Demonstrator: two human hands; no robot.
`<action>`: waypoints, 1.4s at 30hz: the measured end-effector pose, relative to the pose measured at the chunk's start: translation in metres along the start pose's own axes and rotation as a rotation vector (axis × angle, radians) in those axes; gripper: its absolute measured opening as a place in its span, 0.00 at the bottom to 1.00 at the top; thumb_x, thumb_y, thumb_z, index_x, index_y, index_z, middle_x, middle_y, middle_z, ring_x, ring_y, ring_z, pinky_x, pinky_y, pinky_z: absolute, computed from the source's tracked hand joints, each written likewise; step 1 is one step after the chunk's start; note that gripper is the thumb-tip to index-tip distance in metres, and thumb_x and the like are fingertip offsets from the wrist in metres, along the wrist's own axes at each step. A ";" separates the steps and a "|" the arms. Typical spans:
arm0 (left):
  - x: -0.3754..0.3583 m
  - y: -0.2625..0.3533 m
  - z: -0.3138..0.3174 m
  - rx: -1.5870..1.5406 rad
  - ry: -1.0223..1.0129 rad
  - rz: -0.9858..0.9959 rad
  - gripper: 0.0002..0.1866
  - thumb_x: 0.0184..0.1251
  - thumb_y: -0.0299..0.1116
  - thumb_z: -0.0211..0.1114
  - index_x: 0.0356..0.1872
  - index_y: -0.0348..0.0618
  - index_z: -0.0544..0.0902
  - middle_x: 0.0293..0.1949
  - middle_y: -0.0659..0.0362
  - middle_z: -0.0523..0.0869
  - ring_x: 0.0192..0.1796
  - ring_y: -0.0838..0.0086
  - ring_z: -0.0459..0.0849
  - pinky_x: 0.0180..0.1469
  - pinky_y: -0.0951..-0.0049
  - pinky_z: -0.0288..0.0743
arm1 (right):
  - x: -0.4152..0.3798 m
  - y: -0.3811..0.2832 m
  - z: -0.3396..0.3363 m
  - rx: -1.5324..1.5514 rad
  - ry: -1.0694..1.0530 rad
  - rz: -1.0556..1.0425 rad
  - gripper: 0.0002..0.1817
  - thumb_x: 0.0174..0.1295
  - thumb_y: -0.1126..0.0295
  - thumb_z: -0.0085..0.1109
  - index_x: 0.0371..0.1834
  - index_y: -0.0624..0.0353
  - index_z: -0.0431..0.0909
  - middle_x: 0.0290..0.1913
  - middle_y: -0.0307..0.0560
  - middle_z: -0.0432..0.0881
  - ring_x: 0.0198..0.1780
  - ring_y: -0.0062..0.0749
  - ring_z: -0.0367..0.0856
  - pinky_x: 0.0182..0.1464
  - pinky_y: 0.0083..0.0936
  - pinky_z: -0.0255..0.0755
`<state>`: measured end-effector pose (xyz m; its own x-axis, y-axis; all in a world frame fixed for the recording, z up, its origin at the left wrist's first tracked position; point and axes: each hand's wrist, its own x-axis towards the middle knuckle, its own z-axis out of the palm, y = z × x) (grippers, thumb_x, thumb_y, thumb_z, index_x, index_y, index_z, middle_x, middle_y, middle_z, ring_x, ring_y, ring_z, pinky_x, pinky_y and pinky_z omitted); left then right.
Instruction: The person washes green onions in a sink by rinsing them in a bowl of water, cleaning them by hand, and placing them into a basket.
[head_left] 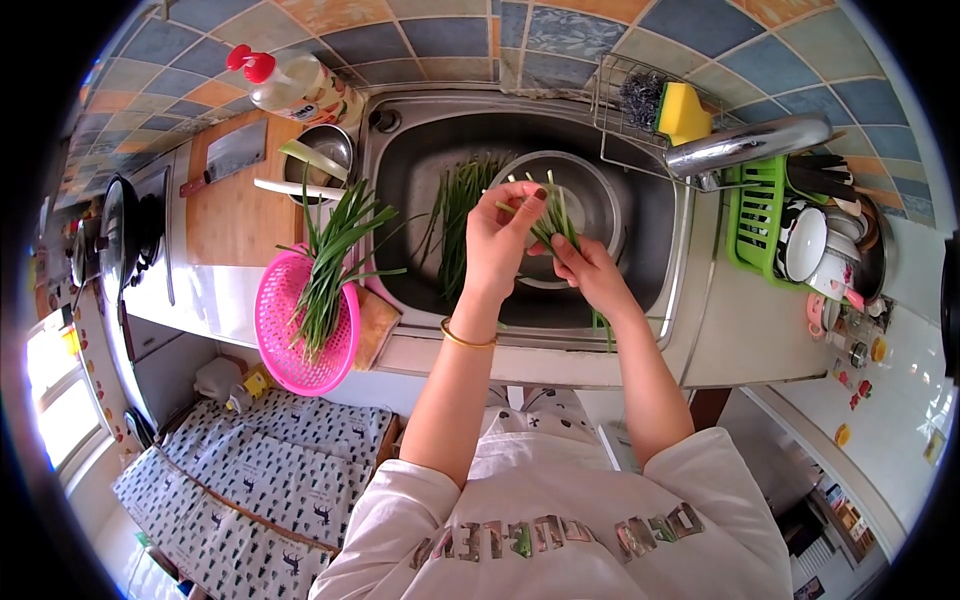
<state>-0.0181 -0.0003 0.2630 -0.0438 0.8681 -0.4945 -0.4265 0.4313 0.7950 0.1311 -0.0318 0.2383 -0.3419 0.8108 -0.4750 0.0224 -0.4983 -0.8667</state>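
Note:
Over the sink point(425, 125), my right hand point(590, 272) is closed around a bunch of green stalks point(563, 225), whose leaves hang down below it. My left hand point(503, 232) pinches at the pale upper ends of the same bunch, thumb and finger together. Beneath the hands a round metal basin point(603, 190) sits in the sink. More long green leaves point(460, 215) lie in the sink to the left of the basin. A pink colander point(275, 325) at the counter's left front edge holds another pile of leaves point(325, 285).
A cleaver point(225, 157) lies on a wooden board point(232, 225) at the left, beside a metal bowl point(335, 142) and a bottle point(305, 90). The faucet point(750, 143), a wire rack with a yellow sponge point(683, 113) and a green dish basket point(757, 215) stand right.

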 end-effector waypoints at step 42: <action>0.039 -0.086 -0.105 0.558 0.173 -0.002 0.37 0.54 0.20 0.61 0.68 0.37 0.59 0.63 0.49 0.66 0.55 0.67 0.73 0.54 0.69 0.72 | 0.003 -0.004 -0.003 -0.077 0.066 -0.013 0.18 0.74 0.56 0.47 0.47 0.62 0.77 0.17 0.32 0.62 0.21 0.18 0.62 0.24 0.19 0.56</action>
<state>-0.0778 -0.0292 0.1389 -0.2106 0.8347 -0.5089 0.1118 0.5377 0.8357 0.1331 -0.0265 0.2399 -0.2799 0.8371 -0.4701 0.0908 -0.4644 -0.8810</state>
